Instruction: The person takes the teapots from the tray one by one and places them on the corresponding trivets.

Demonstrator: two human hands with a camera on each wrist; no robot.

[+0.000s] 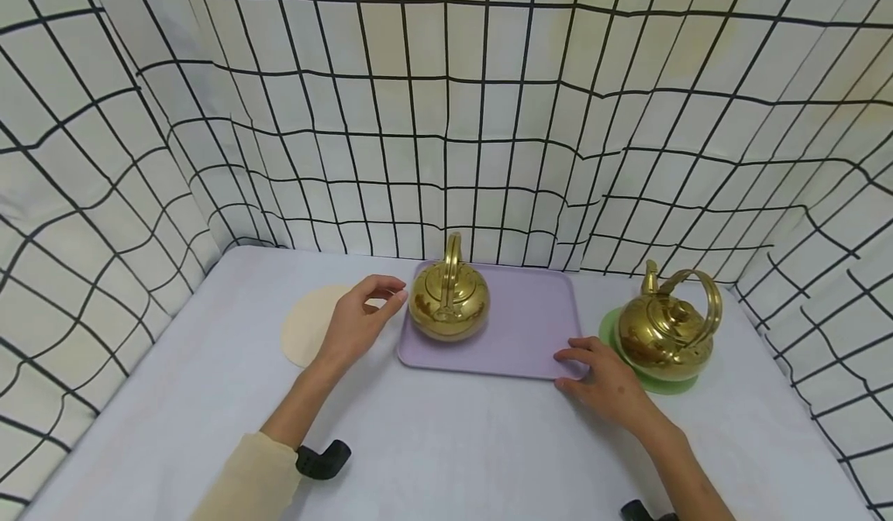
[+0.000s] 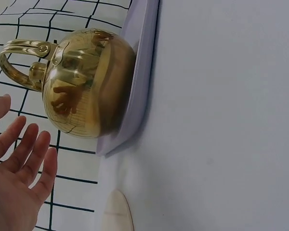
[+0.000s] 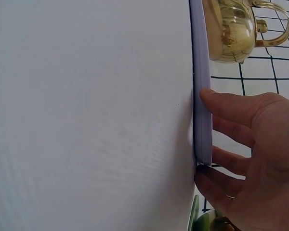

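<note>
A shiny brass kettle (image 1: 449,304) stands at the left end of a lilac tray (image 1: 533,319), its arched handle upright. Just left of it is my left hand (image 1: 363,319), fingers relaxed and apart from the kettle; in the left wrist view the palm and spread fingers (image 2: 26,163) hold nothing. My right hand (image 1: 603,381) grips the tray's near right corner. The right wrist view shows the thumb (image 3: 229,103) against the tray's front edge (image 3: 202,120) and the other fingers round its end. A second brass kettle (image 1: 666,335) sits on a green round mat (image 1: 670,386), right of that hand.
A cream round mat (image 1: 303,331) lies left of the tray, partly behind my left hand. White cloth covers the table (image 1: 474,443). Black-gridded white fabric walls (image 1: 418,156) enclose the back and both sides, close behind the tray.
</note>
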